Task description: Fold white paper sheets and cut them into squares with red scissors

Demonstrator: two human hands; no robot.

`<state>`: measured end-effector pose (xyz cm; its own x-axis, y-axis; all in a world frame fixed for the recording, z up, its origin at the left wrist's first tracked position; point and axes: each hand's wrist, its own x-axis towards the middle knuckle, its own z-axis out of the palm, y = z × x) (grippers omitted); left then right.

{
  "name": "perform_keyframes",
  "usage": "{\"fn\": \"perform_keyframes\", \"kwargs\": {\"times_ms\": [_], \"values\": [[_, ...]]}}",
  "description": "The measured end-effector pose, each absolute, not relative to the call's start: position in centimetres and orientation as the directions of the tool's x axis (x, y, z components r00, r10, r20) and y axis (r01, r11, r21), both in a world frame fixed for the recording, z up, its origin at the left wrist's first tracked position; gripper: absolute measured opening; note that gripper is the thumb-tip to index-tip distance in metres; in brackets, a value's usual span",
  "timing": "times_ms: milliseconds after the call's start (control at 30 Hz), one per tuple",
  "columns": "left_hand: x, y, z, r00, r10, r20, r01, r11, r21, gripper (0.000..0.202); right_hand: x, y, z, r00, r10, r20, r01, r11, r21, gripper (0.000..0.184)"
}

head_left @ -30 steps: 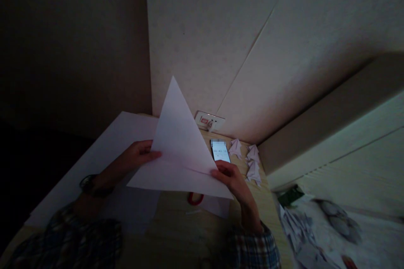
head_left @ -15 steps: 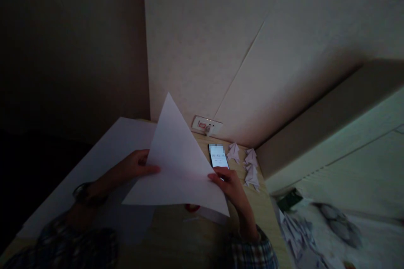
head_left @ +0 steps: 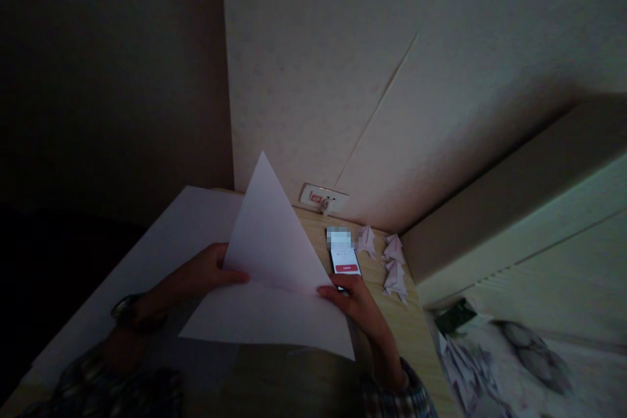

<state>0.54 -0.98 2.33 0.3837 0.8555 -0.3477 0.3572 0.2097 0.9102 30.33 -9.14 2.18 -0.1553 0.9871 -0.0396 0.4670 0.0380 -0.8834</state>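
A white sheet of paper (head_left: 279,261) is held up above the table, one corner pointing away from me and a faint crease running across it between my thumbs. My left hand (head_left: 215,271) pinches its left edge, thumb on top and the other fingers mostly hidden behind the sheet. On the right edge, my right hand (head_left: 350,297) grips it the same way. Just beyond the right hand lies a phone (head_left: 345,255) with a lit screen. Several folded white paper figures (head_left: 393,268) rest to the right of the phone.
A large white sheet (head_left: 161,241) covers the left of the wooden table (head_left: 411,333). A wall socket (head_left: 323,198) with a plug sits behind the table. Below the table's right edge are crumpled papers (head_left: 463,366) and a dark green item (head_left: 455,317).
The held paper and both hands have come slightly lower in view. The red ring-shaped thing beneath the sheet is now covered. A red button now shows on the phone screen.
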Motion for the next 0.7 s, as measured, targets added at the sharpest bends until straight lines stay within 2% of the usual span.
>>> {"fn": "perform_keyframes", "kwargs": {"times_ms": [167,300,500,700], "values": [[0.39,-0.96,1.99,0.341,0.862,-0.374,0.405,0.225,0.886,0.027,30.37,-9.24,2.22,-0.108,0.991,-0.084,0.455,-0.026,-0.89,0.035],[0.63,-1.19,2.01,0.313,0.891,-0.328,0.364,0.206,0.908,0.031,30.45,-9.21,2.05,-0.09,0.989,-0.119,0.448,-0.066,-0.891,0.036],[0.54,-1.41,2.05,0.282,0.937,-0.208,0.32,0.112,0.941,0.025,30.41,-9.21,1.47,-0.122,0.981,-0.148,0.418,-0.085,-0.905,0.037],[0.73,-1.83,2.26,0.3,0.928,-0.22,0.23,0.154,0.961,0.023,30.6,-9.19,1.83,-0.174,0.972,-0.16,0.341,-0.093,-0.935,0.041]]}}
